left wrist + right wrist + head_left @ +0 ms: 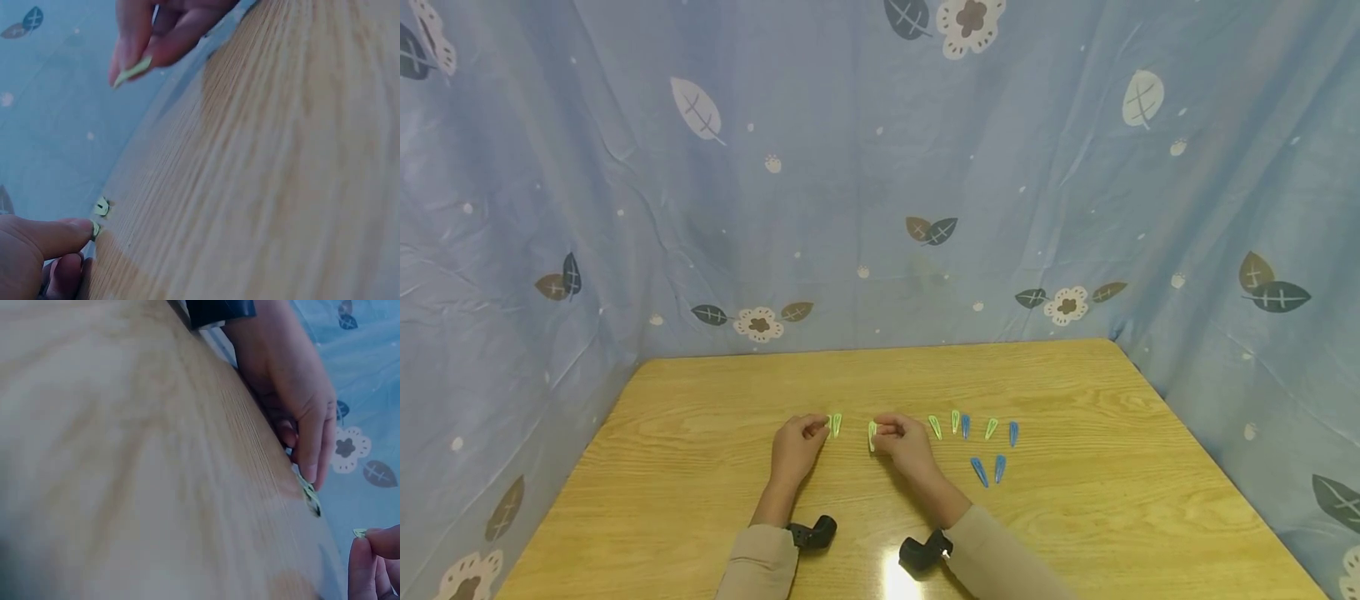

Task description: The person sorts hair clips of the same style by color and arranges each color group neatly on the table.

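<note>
The left hand (797, 452) pinches a green hair clip (95, 230) on the bench (692, 450), a second green clip (837, 425) just to its right; the right hand (908, 446), apart from the left, pinches a raised green clip (872, 433) between the two, long axis pointing roughly forward; right of both hands lie more green clips (955, 422) and blue clips (1000, 468)

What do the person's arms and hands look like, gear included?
Left hand and right hand: bare, no gloves. Beige sleeves on both arms. At each cuff, a black device with a stubby, rounded housing. No cables visible.
</note>
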A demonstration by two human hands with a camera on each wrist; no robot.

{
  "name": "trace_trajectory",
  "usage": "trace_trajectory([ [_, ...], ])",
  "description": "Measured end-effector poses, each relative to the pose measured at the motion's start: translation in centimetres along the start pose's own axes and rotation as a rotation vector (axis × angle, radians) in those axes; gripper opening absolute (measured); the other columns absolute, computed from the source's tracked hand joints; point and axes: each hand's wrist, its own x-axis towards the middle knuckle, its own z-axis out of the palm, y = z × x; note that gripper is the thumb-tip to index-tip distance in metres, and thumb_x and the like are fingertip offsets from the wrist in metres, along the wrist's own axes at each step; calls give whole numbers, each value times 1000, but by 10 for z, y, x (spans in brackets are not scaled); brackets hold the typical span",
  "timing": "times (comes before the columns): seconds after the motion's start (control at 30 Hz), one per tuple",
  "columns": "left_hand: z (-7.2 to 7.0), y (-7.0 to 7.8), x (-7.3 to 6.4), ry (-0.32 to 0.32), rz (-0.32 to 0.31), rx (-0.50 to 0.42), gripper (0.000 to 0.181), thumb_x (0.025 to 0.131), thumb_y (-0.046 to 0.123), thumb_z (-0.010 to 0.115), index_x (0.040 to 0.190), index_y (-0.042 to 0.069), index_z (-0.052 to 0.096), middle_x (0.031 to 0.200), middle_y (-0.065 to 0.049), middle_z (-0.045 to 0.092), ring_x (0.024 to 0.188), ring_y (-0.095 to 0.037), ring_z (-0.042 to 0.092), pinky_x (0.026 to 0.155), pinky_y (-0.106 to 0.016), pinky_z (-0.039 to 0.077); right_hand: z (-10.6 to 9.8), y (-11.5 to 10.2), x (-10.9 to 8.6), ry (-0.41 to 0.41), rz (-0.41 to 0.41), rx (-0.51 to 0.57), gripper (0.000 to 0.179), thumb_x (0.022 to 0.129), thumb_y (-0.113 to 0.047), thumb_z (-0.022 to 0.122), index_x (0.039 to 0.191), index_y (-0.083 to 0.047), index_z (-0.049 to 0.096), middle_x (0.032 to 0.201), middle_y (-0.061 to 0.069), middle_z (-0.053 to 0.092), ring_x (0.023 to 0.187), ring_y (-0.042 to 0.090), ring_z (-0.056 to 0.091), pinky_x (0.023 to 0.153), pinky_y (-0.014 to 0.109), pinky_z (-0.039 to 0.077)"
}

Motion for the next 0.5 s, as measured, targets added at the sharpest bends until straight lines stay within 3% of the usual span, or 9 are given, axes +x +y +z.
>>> trace_trajectory([
  [0.2,-1,0,-1,2,-6,-3,16,85,10,71,100,5,74,76,0,57,68,-14,49,61,-27,41,14,8,13,22,-5,2,28,84,6,64,110,13,60,89,14,60,75,13,55,66,22,51],
  [0.5,-1,0,1,-16,-17,-3,17,86,11,70,101,4,74,76,0,57,68,-13,49,61,-27,42,29,22,35,62,1,-88,25,83,3,65,108,7,64,86,9,61,75,13,56,65,22,51],
])
